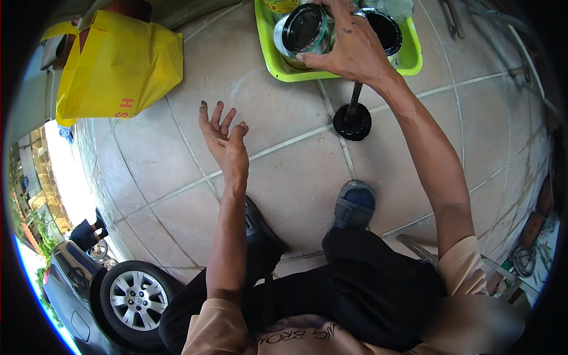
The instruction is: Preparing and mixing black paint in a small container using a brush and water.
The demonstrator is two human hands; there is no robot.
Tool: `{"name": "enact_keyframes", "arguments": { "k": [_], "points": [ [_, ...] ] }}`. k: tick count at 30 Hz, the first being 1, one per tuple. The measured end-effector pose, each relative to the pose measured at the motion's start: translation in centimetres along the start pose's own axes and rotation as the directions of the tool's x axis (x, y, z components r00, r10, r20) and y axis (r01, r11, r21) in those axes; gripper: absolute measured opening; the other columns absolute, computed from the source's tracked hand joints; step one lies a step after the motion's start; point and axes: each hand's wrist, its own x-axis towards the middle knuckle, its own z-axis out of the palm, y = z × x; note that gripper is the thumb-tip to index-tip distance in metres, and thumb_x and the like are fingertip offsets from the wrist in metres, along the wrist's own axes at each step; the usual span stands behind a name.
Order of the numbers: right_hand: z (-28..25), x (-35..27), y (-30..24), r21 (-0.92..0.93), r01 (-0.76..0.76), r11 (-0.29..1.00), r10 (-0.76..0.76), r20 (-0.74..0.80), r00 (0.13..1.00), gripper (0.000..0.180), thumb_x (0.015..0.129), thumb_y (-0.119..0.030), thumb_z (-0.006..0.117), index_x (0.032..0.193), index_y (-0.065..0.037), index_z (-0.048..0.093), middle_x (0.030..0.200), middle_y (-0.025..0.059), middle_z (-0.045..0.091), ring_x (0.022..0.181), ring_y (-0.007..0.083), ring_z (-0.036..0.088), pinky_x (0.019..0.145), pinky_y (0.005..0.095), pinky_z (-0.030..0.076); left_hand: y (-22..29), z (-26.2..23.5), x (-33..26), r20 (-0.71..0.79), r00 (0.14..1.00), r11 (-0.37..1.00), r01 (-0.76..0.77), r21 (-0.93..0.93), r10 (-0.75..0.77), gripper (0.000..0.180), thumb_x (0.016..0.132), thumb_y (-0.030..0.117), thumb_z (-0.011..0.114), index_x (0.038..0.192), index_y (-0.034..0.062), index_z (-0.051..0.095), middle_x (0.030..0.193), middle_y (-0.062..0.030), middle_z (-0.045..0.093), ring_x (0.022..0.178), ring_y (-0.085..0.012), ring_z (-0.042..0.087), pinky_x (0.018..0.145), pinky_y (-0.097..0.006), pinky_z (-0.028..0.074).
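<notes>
My right hand reaches over a lime-green plastic basin. Its thumb and fingers curve round the side of a round, jar-like container with a dark top. Another round container, black inside, stands in the basin beside that hand, partly covered by it. My left hand is held in the air over the tiles, empty, palm up with fingers apart and dark stains on the fingertips. Between my feet and the basin, a black-coated brush rests on a round black piece on the floor.
A yellow bag stands at the far left. Clear plastic and a yellow-labelled container also sit in the basin. A car wheel is at the lower left. My sandalled foot is on the tiled floor.
</notes>
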Motion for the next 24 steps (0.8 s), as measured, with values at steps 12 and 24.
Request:
{"name": "enact_keyframes", "arguments": {
  "k": [12,24],
  "points": [
    [-7.4,-4.9,-0.3,-0.088,0.281,0.956,-0.293,-0.199,0.935,0.094,0.071,-0.032,0.089,0.146,0.001,0.044,0.141,0.0253,0.055,0.134,0.0415,0.051,0.11,0.0468,0.043,-3.0,5.6,-6.9,0.062,0.995,0.987,0.075,0.144,-0.084,0.023,0.088,0.014,0.077,0.105,-0.0003,0.071,0.11,-0.0073,0.072,0.074,-0.009,0.062,0.065,-0.025,0.049],
    [-1.2,-10.0,9.5,-0.144,-0.147,0.979,0.026,-0.623,0.782,0.049,0.084,-0.029,0.081,0.123,-0.004,0.068,0.1,0.0126,0.075,0.089,0.0261,0.071,0.079,0.0366,0.055,-3.7,17.5,-3.3,0.292,0.94,0.812,-0.307,0.497,0.177,0.047,0.078,0.039,0.087,0.107,0.0032,0.077,0.094,-0.0106,0.068,0.069,-0.0161,0.061,0.068,-0.031,0.05]
  ]
}}
